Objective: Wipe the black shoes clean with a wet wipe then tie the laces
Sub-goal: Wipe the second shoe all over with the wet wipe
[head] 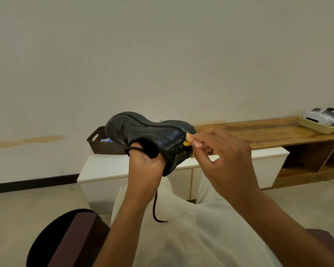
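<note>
the black shoe (150, 135) is up in the air, sole up. the left hand (145, 162) is tucked inside it to keep it steady. the right hand (220, 151) pinches a small wipe (196, 142) at the heel to rub there. one lace (156, 204) hangs loose. a brown basket (100, 141) sits behind on the white tabletop (104, 168), not in the way.
</note>
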`<state>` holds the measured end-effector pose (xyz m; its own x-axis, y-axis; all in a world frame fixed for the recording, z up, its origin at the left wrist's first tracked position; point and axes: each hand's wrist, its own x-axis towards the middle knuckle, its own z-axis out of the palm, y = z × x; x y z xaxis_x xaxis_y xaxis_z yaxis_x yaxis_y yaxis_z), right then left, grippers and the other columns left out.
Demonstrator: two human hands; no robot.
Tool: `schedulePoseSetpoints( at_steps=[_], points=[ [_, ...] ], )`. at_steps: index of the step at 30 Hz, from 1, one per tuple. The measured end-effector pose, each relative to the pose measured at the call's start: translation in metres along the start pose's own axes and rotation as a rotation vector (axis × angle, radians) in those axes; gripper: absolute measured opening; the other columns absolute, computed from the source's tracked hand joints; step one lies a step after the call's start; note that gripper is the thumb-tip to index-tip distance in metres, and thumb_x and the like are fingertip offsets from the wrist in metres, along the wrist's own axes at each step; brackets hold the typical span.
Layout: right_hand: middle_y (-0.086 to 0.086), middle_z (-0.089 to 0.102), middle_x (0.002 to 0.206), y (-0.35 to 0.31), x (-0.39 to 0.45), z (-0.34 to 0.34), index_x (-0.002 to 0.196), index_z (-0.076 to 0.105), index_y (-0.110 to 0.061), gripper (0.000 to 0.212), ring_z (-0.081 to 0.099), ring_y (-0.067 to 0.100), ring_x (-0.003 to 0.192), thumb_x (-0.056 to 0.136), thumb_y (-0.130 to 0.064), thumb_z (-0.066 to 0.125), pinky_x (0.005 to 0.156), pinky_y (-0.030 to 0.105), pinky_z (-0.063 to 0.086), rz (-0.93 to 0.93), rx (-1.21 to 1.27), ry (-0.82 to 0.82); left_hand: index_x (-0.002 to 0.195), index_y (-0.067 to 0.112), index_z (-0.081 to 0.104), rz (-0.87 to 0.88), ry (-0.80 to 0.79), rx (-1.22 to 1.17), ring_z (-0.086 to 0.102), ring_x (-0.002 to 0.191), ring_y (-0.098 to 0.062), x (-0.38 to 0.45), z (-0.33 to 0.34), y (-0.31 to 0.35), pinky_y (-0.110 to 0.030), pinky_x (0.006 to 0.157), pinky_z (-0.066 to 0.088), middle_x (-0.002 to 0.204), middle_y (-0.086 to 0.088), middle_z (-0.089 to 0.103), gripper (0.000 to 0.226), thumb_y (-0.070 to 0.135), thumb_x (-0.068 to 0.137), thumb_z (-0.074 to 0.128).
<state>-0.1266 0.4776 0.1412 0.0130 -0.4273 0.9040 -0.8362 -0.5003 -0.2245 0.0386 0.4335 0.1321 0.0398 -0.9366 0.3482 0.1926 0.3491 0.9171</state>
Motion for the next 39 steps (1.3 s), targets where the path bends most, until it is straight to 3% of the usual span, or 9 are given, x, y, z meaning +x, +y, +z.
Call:
schedulePoseSetpoints(
  at_steps=[3, 7, 12, 15, 19, 25, 31, 35, 39],
  points=[
    [-0.001, 0.069, 0.085, 0.0, 0.014, 0.004, 0.097, 0.079, -0.012, 0.011, 0.048, 0.003, 0.073, 0.092, -0.004, 0.075, 0.07, 0.003, 0.036, 0.015, -0.046, -0.034, 0.125, 0.021, 0.052, 0.017, 0.006, 0.088, 0.061, 0.112, -0.015, -0.001, 0.003, -0.002, -0.044, 0.097, 0.052, 0.122, 0.002, 0.063, 0.049, 0.006, 0.082, 0.073],
    [-0.002, 0.069, 0.085, 0.004, 0.029, 0.01, 0.094, 0.079, -0.016, 0.011, 0.055, 0.007, 0.071, 0.094, -0.008, 0.07, 0.067, 0.017, 0.045, 0.01, -0.033, -0.102, 0.128, 0.02, 0.052, 0.095, -0.057, 0.177, 0.063, 0.107, -0.005, -0.01, 0.009, 0.002, -0.018, 0.087, 0.054, 0.118, 0.009, 0.064, 0.047, 0.007, 0.086, 0.07],
    [-0.003, 0.069, 0.082, 0.01, 0.019, 0.001, 0.095, 0.079, -0.015, 0.009, 0.056, 0.009, 0.068, 0.093, -0.009, 0.073, 0.066, 0.015, 0.041, 0.019, -0.061, -0.154, 0.123, 0.023, 0.053, 0.112, -0.002, 0.231, 0.06, 0.103, 0.006, -0.005, 0.002, 0.003, -0.013, 0.087, 0.052, 0.114, 0.015, 0.062, 0.045, 0.008, 0.084, 0.071],
    [-0.002, 0.07, 0.08, 0.009, 0.002, -0.001, 0.093, 0.078, -0.013, 0.008, 0.058, 0.013, 0.067, 0.09, -0.007, 0.077, 0.062, 0.025, 0.047, 0.015, -0.047, -0.133, 0.114, 0.032, 0.048, 0.09, 0.014, 0.234, 0.058, 0.097, 0.01, -0.003, 0.003, 0.003, -0.007, 0.081, 0.051, 0.106, 0.021, 0.057, 0.047, 0.004, 0.084, 0.071],
    [-0.004, 0.069, 0.081, 0.006, 0.011, 0.001, 0.091, 0.078, -0.013, 0.007, 0.051, 0.006, 0.069, 0.092, -0.006, 0.075, 0.068, 0.008, 0.039, 0.032, -0.025, -0.087, 0.124, 0.02, 0.05, 0.096, -0.003, 0.241, 0.059, 0.105, -0.002, -0.005, 0.004, 0.003, -0.016, 0.087, 0.053, 0.113, 0.013, 0.06, 0.046, 0.007, 0.085, 0.07],
    [-0.002, 0.068, 0.08, 0.003, 0.029, 0.012, 0.088, 0.077, -0.015, 0.009, 0.059, 0.011, 0.07, 0.093, -0.011, 0.071, 0.068, 0.025, 0.047, 0.039, -0.016, -0.142, 0.123, 0.027, 0.056, 0.106, -0.055, 0.183, 0.063, 0.11, -0.023, -0.012, 0.009, 0.003, -0.045, 0.091, 0.055, 0.116, 0.007, 0.066, 0.044, 0.006, 0.087, 0.068],
    [-0.006, 0.067, 0.074, 0.004, 0.005, -0.003, 0.086, 0.077, -0.016, 0.009, 0.051, 0.01, 0.064, 0.094, -0.011, 0.074, 0.062, 0.019, 0.038, 0.059, -0.034, -0.11, 0.124, 0.019, 0.055, 0.079, -0.043, 0.173, 0.062, 0.108, -0.002, -0.01, 0.009, 0.002, -0.022, 0.092, 0.052, 0.119, 0.009, 0.064, 0.045, 0.004, 0.085, 0.069],
    [-0.004, 0.068, 0.077, 0.006, 0.018, -0.001, 0.089, 0.078, -0.015, 0.007, 0.054, 0.009, 0.067, 0.092, -0.011, 0.074, 0.065, 0.016, 0.042, 0.063, -0.017, -0.122, 0.124, 0.018, 0.056, 0.036, -0.057, 0.169, 0.061, 0.099, -0.029, -0.014, 0.013, 0.0, -0.044, 0.075, 0.055, 0.113, -0.01, 0.067, 0.041, 0.01, 0.086, 0.068],
    [-0.002, 0.07, 0.082, 0.004, 0.035, 0.013, 0.092, 0.079, -0.017, 0.011, 0.062, 0.013, 0.073, 0.094, -0.016, 0.069, 0.07, 0.033, 0.053, 0.06, -0.036, -0.214, 0.125, 0.018, 0.057, 0.085, -0.077, 0.193, 0.064, 0.109, -0.019, -0.014, 0.011, 0.002, -0.036, 0.091, 0.055, 0.116, 0.003, 0.067, 0.043, 0.007, 0.086, 0.068]
  ],
)
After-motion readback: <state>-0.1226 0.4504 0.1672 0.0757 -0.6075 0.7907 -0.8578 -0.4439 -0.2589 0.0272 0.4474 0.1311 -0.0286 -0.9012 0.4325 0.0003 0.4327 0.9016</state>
